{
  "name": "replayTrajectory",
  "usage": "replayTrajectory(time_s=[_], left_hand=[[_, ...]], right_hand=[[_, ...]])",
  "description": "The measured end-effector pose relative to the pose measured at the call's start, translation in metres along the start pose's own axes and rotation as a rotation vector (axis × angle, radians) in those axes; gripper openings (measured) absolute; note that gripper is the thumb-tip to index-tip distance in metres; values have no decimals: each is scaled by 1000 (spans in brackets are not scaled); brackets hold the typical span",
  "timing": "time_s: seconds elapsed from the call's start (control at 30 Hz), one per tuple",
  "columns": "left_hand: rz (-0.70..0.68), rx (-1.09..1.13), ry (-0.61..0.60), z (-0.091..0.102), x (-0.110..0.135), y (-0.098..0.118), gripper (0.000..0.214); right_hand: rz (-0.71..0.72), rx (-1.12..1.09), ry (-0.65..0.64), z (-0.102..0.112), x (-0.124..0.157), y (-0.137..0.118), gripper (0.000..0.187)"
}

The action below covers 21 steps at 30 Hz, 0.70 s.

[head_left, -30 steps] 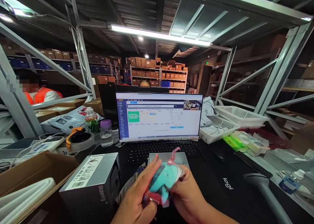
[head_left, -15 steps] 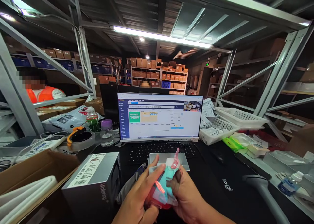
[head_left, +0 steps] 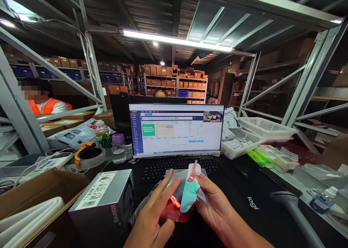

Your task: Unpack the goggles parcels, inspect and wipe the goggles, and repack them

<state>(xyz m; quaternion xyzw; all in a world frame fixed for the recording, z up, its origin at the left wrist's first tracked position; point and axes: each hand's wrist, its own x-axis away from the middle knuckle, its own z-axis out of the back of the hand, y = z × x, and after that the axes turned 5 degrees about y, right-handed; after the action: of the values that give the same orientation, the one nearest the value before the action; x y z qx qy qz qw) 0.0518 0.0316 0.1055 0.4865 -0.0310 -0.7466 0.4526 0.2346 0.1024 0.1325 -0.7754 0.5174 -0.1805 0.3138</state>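
Observation:
My left hand (head_left: pixel 152 216) is closed on the near left side of a clear plastic bag with red parts (head_left: pixel 172 211); its index finger points up and forward. In my right hand (head_left: pixel 219 209), fingers closed, is a soft-looking teal and white item (head_left: pixel 189 196), whose exact kind I cannot make out. A pink-red strip (head_left: pixel 193 171) sticks up at its white top end. The teal item lies against the bag, partly out of it or in front of it; I cannot tell which. Behind the hands, a pale tray or box is mostly hidden.
A grey printed box (head_left: pixel 104 193) stands left of my hands, beside an open carton (head_left: pixel 63 181). Ahead are a keyboard (head_left: pixel 154 165) and a monitor (head_left: pixel 176 132). To the right are a handheld scanner (head_left: pixel 290 204) and white baskets (head_left: pixel 241 146). A person in an orange vest (head_left: pixel 49 106) is at far left.
My right hand has shifted slightly right and opened out from the bag. The teal item stands more upright and shows more plainly, with its white top more exposed. My left hand has barely moved.

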Motion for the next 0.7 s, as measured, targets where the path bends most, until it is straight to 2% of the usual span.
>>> replayTrajectory(time_s=[0.07,0.1,0.13,0.2,0.27,0.33,0.4,0.5,0.57,0.6,0.7], left_hand=[[53,17,55,3,0,1,67],[96,25,78,4,0,1,67],[131,32,101,6,-1,1,66],[159,31,125,9,-2,1,64],[142,16,138,9,-4,1,63],[116,-5,145,8,-4,1,64],[88,-20,140,4,-3,0,65],[29,-11,140,-1,-1,-2,64],[4,-16,156,-2,-1,-4,61],[-10,-25,164,-1,-1,-5,60],[-65,-26,168,1,-2,-7,59]], right_hand=[[-41,5,100,4,-1,-9,34],[-2,36,155,7,-2,-15,35],[92,94,201,11,-3,-20,35],[380,256,280,19,-5,-29,33],[677,437,350,24,-4,-32,33],[882,615,360,25,-1,-28,32],[987,813,236,23,5,-17,31],[1091,1166,-185,14,13,5,47],[1259,1351,-388,9,16,18,52],[1373,1421,-427,7,17,23,50],[1687,1553,-409,0,19,30,38]])
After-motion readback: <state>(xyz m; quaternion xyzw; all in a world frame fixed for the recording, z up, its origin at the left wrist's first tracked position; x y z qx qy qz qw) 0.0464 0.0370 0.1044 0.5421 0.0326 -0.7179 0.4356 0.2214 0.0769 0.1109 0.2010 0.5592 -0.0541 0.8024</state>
